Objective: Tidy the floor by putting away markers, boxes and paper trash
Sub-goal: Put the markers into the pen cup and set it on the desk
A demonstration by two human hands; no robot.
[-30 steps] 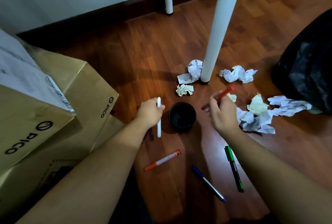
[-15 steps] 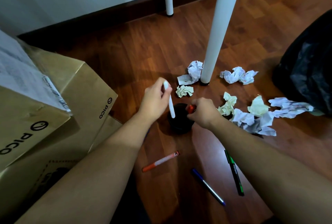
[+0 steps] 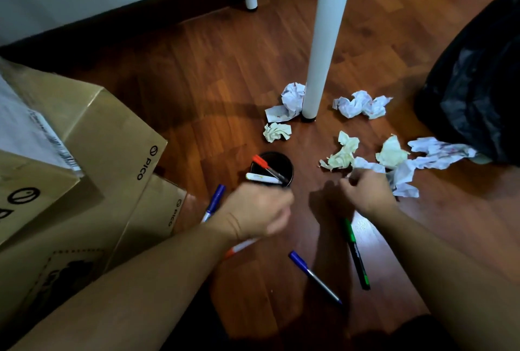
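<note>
While two markers, one red [image 3: 260, 161] and one white [image 3: 263, 178], are seen resting in a black cup [image 3: 272, 167] at floor centre, marker collection is judged underway. Four markers remain on the wood: blue [image 3: 214, 202] left of the cup, orange [image 3: 239, 248] under the left hand [image 3: 257, 211], blue [image 3: 313, 277] and green [image 3: 355, 253] nearer. Both hands are loosely curled and empty, the right hand [image 3: 365, 191] near paper [image 3: 344, 152]. Next, a marker must be pinched. Boxes [image 3: 84, 153] crowd the left; a table leg [image 3: 320, 41] stands far.
</note>
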